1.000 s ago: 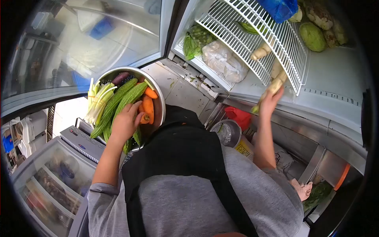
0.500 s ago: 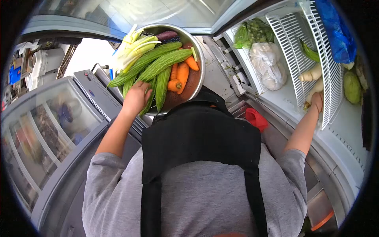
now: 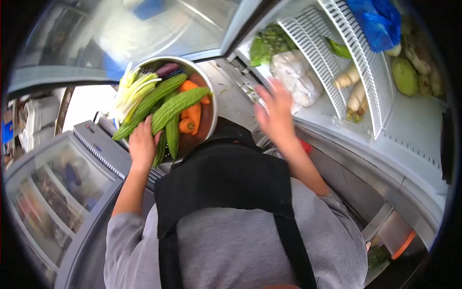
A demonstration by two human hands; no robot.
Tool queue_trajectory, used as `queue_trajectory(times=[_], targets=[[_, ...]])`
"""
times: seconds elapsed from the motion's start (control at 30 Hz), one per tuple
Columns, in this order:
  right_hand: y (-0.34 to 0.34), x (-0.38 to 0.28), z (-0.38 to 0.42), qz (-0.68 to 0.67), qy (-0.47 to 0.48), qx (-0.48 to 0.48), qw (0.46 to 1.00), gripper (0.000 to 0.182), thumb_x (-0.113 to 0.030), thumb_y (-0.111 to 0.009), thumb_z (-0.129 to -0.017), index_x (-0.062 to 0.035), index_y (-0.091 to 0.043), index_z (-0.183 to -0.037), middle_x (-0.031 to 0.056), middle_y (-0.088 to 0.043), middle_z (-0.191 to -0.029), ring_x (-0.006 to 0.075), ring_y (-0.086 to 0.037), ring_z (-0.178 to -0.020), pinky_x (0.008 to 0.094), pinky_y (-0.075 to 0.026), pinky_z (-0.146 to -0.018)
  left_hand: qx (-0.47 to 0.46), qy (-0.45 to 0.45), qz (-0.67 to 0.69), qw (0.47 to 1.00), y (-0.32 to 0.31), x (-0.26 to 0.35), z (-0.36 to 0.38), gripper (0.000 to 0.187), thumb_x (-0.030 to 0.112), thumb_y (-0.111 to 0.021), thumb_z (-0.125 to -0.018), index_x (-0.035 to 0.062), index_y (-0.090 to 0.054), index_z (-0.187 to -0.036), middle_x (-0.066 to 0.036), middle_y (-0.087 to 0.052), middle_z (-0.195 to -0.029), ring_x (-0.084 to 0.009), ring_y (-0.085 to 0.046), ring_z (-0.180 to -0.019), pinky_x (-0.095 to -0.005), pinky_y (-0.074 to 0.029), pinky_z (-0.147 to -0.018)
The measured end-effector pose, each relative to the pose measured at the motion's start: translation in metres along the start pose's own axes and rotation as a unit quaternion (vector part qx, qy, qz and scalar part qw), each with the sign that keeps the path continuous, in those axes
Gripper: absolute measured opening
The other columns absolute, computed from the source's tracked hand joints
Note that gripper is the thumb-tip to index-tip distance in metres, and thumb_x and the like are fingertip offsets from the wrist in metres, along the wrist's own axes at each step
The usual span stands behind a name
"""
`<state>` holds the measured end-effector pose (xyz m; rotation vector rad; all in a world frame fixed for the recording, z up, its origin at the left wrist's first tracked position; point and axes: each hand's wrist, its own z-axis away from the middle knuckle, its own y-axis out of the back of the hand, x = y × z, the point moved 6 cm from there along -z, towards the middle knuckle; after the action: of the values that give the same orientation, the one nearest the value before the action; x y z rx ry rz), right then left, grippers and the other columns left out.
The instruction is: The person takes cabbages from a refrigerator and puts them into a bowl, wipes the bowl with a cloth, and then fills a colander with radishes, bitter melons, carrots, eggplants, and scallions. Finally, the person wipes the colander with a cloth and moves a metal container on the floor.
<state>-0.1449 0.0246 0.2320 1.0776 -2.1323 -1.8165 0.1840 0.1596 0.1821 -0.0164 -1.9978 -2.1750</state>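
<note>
A large metal bowl (image 3: 213, 103) holds long green bitter melons (image 3: 179, 107), carrots (image 3: 194, 113), pale green-white stalks (image 3: 129, 94) and something purple (image 3: 168, 70). My left hand (image 3: 143, 143) rests on the melons at the bowl's near left side; its fingers lie loosely apart, gripping nothing. To the right of the bowl, my right hand (image 3: 277, 108) is raised in front of the fridge opening, its fingers spread and somewhat blurred, with nothing in it. White radishes (image 3: 355, 96) lie on a wire shelf (image 3: 373, 72) farther right.
The open fridge also holds leafy greens (image 3: 269, 45), a white plastic bag (image 3: 294, 79), a blue bag (image 3: 378, 24) and a green gourd (image 3: 404, 77). A glass door (image 3: 144, 29) stands across the top. At the left is a glass-fronted cabinet (image 3: 57, 183).
My right hand has left the radishes on the shelf and moved left, out toward the bowl, empty. My left hand stays at the melons. The whole view has shifted.
</note>
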Motion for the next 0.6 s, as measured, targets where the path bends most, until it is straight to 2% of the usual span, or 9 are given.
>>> queue_trajectory(times=[0.13,0.2,0.27,0.33,0.4,0.43,0.5,0.57,0.6], targets=[[0.008,-0.066,-0.021,-0.077,0.054,-0.104,0.990,0.077,-0.018,-0.071,-0.075,-0.0213,-0.035,-0.142,0.0144,-0.043,-0.137,0.0339,-0.043,-0.125,0.0490,-0.033,-0.103,-0.014,-0.095,0.004,0.995,0.062,0.047,-0.014,0.063,0.021,-0.072,-0.075,0.0097,-0.046,-0.131,-0.008,-0.057,-0.104,-0.0271,-0.056,-0.094,-0.0390,-0.045,-0.082],[0.015,-0.074,-0.026,-0.101,0.100,-0.135,0.981,0.077,-0.017,-0.073,-0.071,-0.0217,-0.038,-0.140,0.0134,-0.045,-0.136,0.0338,-0.045,-0.124,0.0469,-0.035,-0.102,-0.003,-0.287,0.034,0.957,0.083,0.092,-0.026,0.068,0.017,-0.075,-0.071,0.0109,-0.046,-0.132,-0.007,-0.057,-0.108,-0.0263,-0.054,-0.102,-0.0387,-0.042,-0.091],[-0.001,-0.054,-0.011,-0.129,0.000,-0.382,0.915,0.077,-0.017,-0.072,-0.072,-0.0220,-0.037,-0.140,0.0132,-0.053,-0.126,0.0346,-0.056,-0.110,0.0398,-0.046,-0.092,0.054,-0.267,0.088,0.958,0.081,0.111,-0.036,0.071,0.016,-0.076,-0.069,0.0102,-0.045,-0.133,-0.009,-0.054,-0.112,-0.0287,-0.052,-0.107,-0.0399,-0.041,-0.094],[0.014,-0.014,0.003,-0.163,-0.067,-0.259,0.950,0.076,-0.017,-0.071,-0.072,-0.0198,-0.037,-0.139,0.0160,-0.059,-0.119,0.0376,-0.060,-0.102,0.0389,-0.050,-0.085,0.114,-0.248,0.144,0.951,0.075,0.112,-0.040,0.074,0.015,-0.078,-0.068,0.0094,-0.043,-0.134,-0.011,-0.052,-0.117,-0.0310,-0.050,-0.112,-0.0411,-0.039,-0.098],[0.031,0.031,0.035,-0.180,-0.198,-0.156,0.951,0.073,-0.017,-0.072,-0.075,-0.0140,-0.036,-0.138,0.0194,-0.058,-0.120,0.0362,-0.059,-0.107,0.0390,-0.048,-0.089,0.096,-0.051,0.277,0.955,0.052,0.089,-0.041,0.077,0.016,-0.077,-0.071,0.0075,-0.038,-0.136,-0.017,-0.045,-0.125,-0.0365,-0.045,-0.118,-0.0430,-0.037,-0.101],[0.035,0.057,0.057,-0.173,-0.274,-0.099,0.941,0.070,-0.019,-0.070,-0.079,-0.0124,-0.034,-0.138,0.0230,-0.059,-0.115,0.0364,-0.061,-0.104,0.0406,-0.050,-0.085,0.028,-0.018,0.241,0.970,0.024,0.072,-0.036,0.079,0.017,-0.077,-0.074,0.0051,-0.033,-0.139,-0.022,-0.041,-0.127,-0.0409,-0.043,-0.118,-0.0442,-0.037,-0.101],[0.042,0.104,0.102,-0.204,-0.375,0.069,0.902,0.067,-0.016,-0.069,-0.081,-0.0042,-0.034,-0.137,0.0175,-0.059,-0.114,0.0246,-0.061,-0.101,0.0345,-0.049,-0.085,-0.015,0.026,0.241,0.970,-0.040,0.038,-0.009,0.079,0.018,-0.076,-0.074,0.0041,-0.033,-0.139,-0.023,-0.041,-0.127,-0.0414,-0.043,-0.117,-0.0447,-0.037,-0.100],[0.056,0.136,0.125,-0.298,-0.490,0.173,0.801,0.065,-0.015,-0.062,-0.087,0.0001,-0.027,-0.140,0.0147,-0.057,-0.113,0.0241,-0.057,-0.098,0.0342,-0.045,-0.088,-0.063,0.070,0.241,0.966,-0.064,0.031,0.001,0.079,0.018,-0.076,-0.075,0.0031,-0.033,-0.139,-0.024,-0.041,-0.127,-0.0419,-0.043,-0.117,-0.0451,-0.037,-0.100],[0.068,0.155,0.127,-0.268,-0.471,0.232,0.808,0.065,-0.016,-0.060,-0.089,0.0000,-0.025,-0.141,0.0156,-0.056,-0.113,0.0240,-0.056,-0.098,0.0345,-0.045,-0.089,-0.084,0.074,0.219,0.969,-0.067,0.033,0.003,0.080,0.020,-0.076,-0.075,0.0024,-0.031,-0.140,-0.026,-0.040,-0.127,-0.0422,-0.042,-0.116,-0.0459,-0.037,-0.100]])
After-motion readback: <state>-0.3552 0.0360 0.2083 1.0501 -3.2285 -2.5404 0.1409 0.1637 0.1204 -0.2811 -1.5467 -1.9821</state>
